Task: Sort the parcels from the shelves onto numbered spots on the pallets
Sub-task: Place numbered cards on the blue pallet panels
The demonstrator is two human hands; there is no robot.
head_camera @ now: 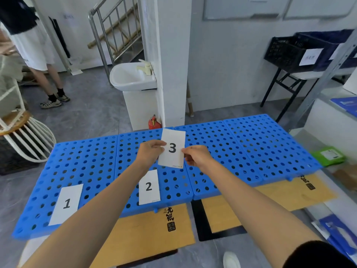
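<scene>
While both hands are holding it up over the blue pallets point(251, 147), the card marked 3 point(172, 149) is hanging between them. The left hand point(149, 153) is pinching its left edge between thumb and curled fingers, and the right hand point(197, 157) is pinching the right edge the same way. Neither hand is carrying anything else.

The card is staying flat and is not sagging between the two pinches, so it is probably a light, fairly stiff sheet. That makes it easy to bend at a corner and likely to slide on the smooth plastic. Gripping it by the two opposite edges seems the sound hold. Once it is lying flat, a finger coming up at an edge over one of the holes should be the way to lift it again.

Card 2 point(149, 187) is lying on the pallet just below the left hand, nearer the person. Card 1 point(66, 204) is lying well off to that hand's left.

A green parcel point(328, 155) is resting well out to the right of the right hand, past the pallet's end. It looks like a flat, soft film bag, so it is probably light and slippery. It would be better carried with fingers under it than pinched at one corner. Blue packets point(336, 231) are lying on the shelving further right of that hand and closer to the person, and their make is too blurred to tell.
</scene>
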